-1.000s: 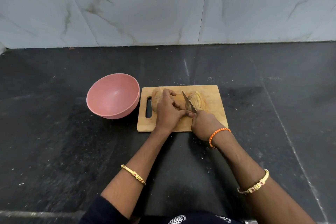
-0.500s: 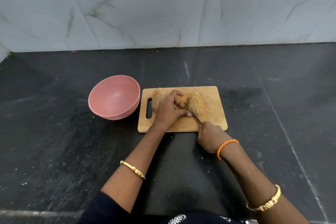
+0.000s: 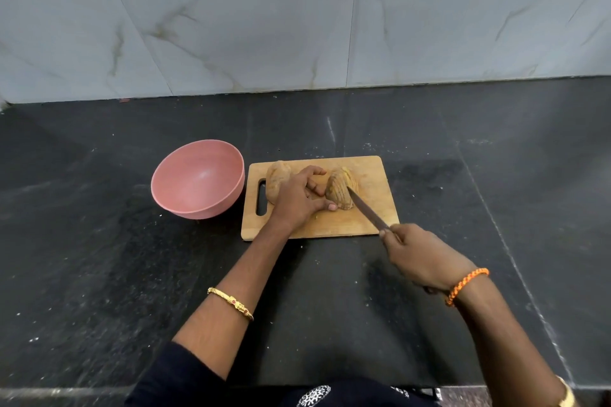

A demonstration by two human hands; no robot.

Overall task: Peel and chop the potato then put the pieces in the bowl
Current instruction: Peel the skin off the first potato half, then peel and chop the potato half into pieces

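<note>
Steel item, knife point(image 3: 365, 210): held by the right hand point(image 3: 421, 258), whose fingers are wrapped round the handle at the near right corner of the board; the handle itself is hidden inside the fist. Blade slopes up and left, its tip at the near right flank of the sliced potato piece.
Right hand position: off the board, over the dark counter, nearer the person than the board's front edge.
Left hand point(image 3: 299, 200): on the board, fingers curled loosely and spread, arched between the two potato pieces. Thumb tip lies at the near left base of the sliced piece. Whether it actually grasps either piece cannot be told.
Sliced potato piece point(image 3: 340, 187): just right of the left hand's fingers, near the board's centre, showing parallel cut lines across its top; skin appears unpeeled.
Whole potato piece point(image 3: 277, 180): at the left of the board, beside the handle slot, partly covered by the back of the left hand.
Cutting board point(image 3: 373, 208): wooden, flat on the counter, slot at its left end.
Bowl point(image 3: 198, 177): pink, just left of the board, no potato inside.
Counter point(image 3: 99, 258): black stone, speckled.
Wall point(image 3: 297, 10): pale marble-patterned tile behind.
Wrists: gold bangle point(image 3: 231, 302) on left forearm; orange braided band point(image 3: 466, 284) on right wrist.
</note>
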